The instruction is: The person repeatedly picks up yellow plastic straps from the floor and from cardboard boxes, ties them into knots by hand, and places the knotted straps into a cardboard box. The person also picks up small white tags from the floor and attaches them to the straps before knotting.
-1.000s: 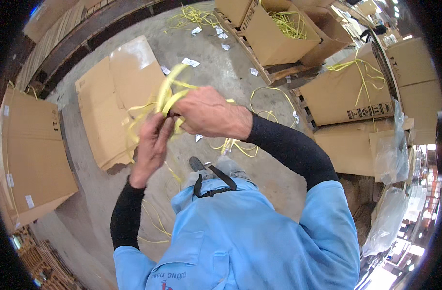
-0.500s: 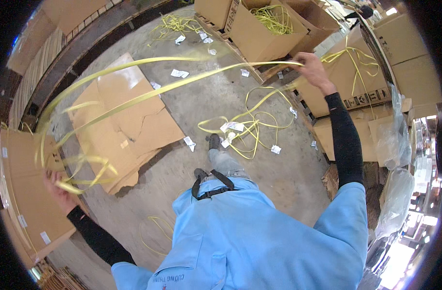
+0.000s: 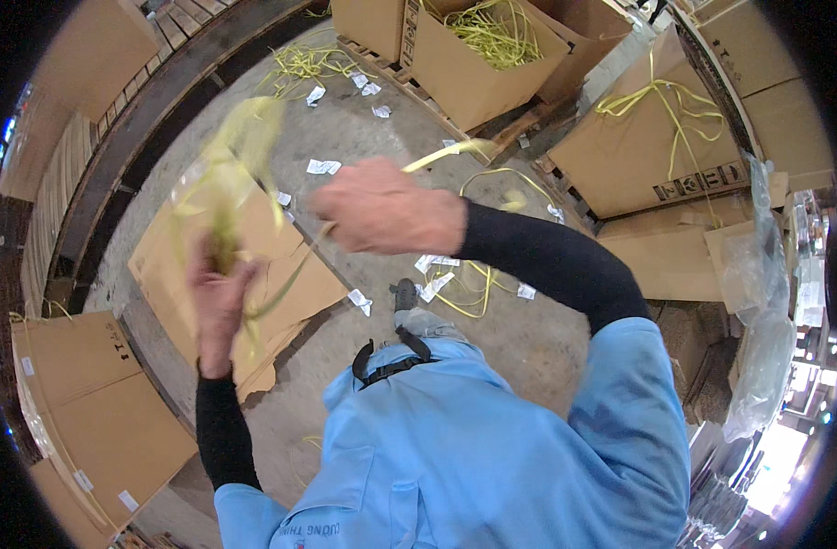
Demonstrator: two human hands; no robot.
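Note:
My left hand (image 3: 221, 297) is closed round a gathered bunch of yellow strapping (image 3: 249, 137), whose loops stick up above the fist and blur with motion. Close beside it, my right hand (image 3: 386, 206) is shut on a stretch of the same flat strapping. One piece sticks out past the right fist toward the boxes, and another hangs between the two hands. Under my left hand lies a flattened cardboard sheet (image 3: 299, 279) with a torn edge. More loose strapping (image 3: 473, 297) lies on the floor by my shoe, partly hidden by my right forearm.
An open carton (image 3: 491, 55) full of yellow strapping stands on a pallet at the back. A strapping heap (image 3: 304, 69) and white paper scraps (image 3: 324, 166) lie on the floor. A large carton (image 3: 647, 137) is at right, another carton (image 3: 107, 403) at left, and plastic film (image 3: 757, 302) hangs far right.
My right hand has swung left and inward from the far right, close to my left hand. My left hand has moved right and up. The stretched strapping is now drawn into a bunch.

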